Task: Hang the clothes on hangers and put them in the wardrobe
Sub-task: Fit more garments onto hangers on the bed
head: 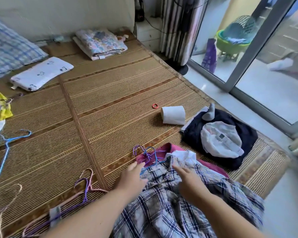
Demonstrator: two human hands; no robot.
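Two hands are down on the plaid shirt (170,206), which lies spread at the near edge of the bed mat (110,103). The left hand (132,177) rests at the shirt's left shoulder, fingers (133,166) straight and loose, gripping nothing. The right hand (187,181) lies flat by the collar, fingers (178,169) stretched out, also holding nothing. Between them a blue hanger (151,166) runs into the collar, with purple hooks (138,150) poking out just beyond, over a maroon garment (163,149). Near left, pink and purple hangers (86,188) lie loose on the mat. Another light blue hanger (6,152) sits further left. To the right, a dark garment (196,134) carries a white bag (220,141), with a toilet roll (174,115) just beside it.
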